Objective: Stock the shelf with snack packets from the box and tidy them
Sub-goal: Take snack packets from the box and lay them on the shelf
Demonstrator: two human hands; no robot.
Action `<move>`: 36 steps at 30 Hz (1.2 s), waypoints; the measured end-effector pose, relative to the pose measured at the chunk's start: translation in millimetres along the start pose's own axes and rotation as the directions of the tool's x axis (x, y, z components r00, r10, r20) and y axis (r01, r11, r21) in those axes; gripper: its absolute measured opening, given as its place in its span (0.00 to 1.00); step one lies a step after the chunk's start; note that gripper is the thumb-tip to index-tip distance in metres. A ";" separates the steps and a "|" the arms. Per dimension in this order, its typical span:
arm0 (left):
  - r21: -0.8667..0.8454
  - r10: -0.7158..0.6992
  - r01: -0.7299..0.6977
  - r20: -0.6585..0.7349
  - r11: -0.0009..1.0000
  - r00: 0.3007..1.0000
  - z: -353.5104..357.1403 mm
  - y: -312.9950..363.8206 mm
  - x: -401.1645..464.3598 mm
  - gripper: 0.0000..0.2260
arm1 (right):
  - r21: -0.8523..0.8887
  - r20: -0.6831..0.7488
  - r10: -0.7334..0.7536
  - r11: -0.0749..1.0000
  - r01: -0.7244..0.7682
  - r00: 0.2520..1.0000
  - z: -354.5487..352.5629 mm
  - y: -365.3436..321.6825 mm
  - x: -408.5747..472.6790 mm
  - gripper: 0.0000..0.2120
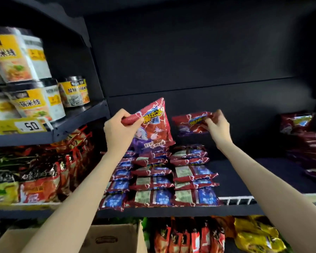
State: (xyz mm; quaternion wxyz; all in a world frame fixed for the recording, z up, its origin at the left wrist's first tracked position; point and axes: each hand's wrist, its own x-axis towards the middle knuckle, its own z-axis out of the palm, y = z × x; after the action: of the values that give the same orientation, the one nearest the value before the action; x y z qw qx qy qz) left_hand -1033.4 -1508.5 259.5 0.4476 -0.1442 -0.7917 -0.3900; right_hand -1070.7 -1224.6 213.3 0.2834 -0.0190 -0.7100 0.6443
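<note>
- Above the stacked rows on the dark shelf (244, 179), a red snack packet (153, 125) hangs tilted, pinched at its upper left corner by the left hand (119, 130).
- Just to its right, a second red packet (190, 124) is held up by the right hand (217, 127), fingers curled on its right edge.
- Below both, stacks of red-and-blue packets (171, 179) lie flat (three rows).
- Cup noodles (31, 99) stand on the upper left shelf.
- A cardboard box (108, 238) sits at the bottom.
</note>
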 end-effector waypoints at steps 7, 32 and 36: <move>-0.070 -0.093 0.090 -0.053 0.993 0.994 46.2 -15.8 15.6 0.14 | -0.190 0.184 0.134 0.977 -0.098 0.974 16.3 59.8 8.0 0.09; 0.321 0.060 -0.408 0.719 0.855 0.692 202.5 -26.8 -20.5 0.14 | -0.245 0.213 0.203 0.958 -0.149 0.956 -7.4 75.5 -3.8 0.18; 0.479 0.080 -0.586 0.727 0.654 0.682 194.4 -18.7 -18.3 0.19 | -0.258 0.277 0.227 0.954 -0.155 0.934 -1.6 70.0 -10.3 0.18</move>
State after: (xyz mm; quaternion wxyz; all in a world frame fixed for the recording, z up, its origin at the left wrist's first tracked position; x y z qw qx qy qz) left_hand -1149.9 -1373.4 178.0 0.2326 -0.2492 -0.9348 0.1002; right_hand -1085.1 -1215.3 144.6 0.1024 -0.0221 -0.8102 0.5767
